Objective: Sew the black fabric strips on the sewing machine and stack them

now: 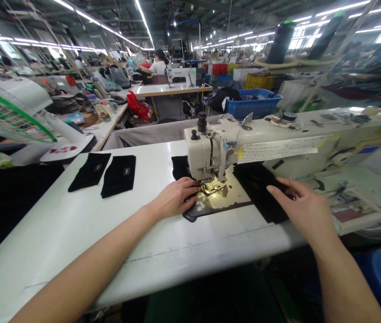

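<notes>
My left hand (178,197) rests beside the needle plate (234,196) of a sewing machine (207,148). Its fingers are bent together at the presser foot (212,188); whatever they pinch there is hidden. To the right of the plate, my right hand (306,206) grips the edge of a black fabric piece (259,188), thumb on top and fingers partly behind it. Another bit of black fabric (179,167) shows behind the machine head on the left. Two black fabric pieces with small labels, one farther left (90,172) and one nearer (119,176), lie flat on the white table (143,242).
A fan (18,112) with a green-rimmed guard stands at the left. Beyond the machine are a blue basket (252,104) and another sewing table (163,91) with a person (159,65) behind it. Thread cones (279,43) stand at upper right. A parts tray (355,204) sits right.
</notes>
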Motion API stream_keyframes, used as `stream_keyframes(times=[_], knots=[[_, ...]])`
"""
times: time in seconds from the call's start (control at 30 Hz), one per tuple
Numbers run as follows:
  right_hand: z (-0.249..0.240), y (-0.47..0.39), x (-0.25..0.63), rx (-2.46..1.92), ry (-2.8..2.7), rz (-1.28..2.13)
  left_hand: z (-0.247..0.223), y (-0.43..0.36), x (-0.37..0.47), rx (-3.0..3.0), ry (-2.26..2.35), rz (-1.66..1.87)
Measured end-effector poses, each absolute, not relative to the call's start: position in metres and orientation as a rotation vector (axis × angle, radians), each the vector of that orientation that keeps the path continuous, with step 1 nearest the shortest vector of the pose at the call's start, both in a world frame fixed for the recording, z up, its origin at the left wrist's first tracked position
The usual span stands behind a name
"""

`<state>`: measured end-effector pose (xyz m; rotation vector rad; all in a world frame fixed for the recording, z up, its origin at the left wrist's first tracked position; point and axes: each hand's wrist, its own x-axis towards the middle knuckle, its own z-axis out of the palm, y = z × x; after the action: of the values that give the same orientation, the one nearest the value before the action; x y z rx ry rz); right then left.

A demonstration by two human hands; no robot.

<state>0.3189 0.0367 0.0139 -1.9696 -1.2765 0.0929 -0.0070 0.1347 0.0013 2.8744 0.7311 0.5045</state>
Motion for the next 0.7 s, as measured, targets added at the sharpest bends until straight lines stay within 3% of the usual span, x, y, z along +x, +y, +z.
stream_keyframes(times=[0.37,0.7], knots=[[0.011,0.037,0.333,-1.92,-1.212,0.281,-0.008,0.133,-0.011,2.892,0.767,0.547],[0.014,0.037,0.33,-1.768,-1.451,0.025,-0.013,0.136,-0.013,2.906,0.822,0.547]])
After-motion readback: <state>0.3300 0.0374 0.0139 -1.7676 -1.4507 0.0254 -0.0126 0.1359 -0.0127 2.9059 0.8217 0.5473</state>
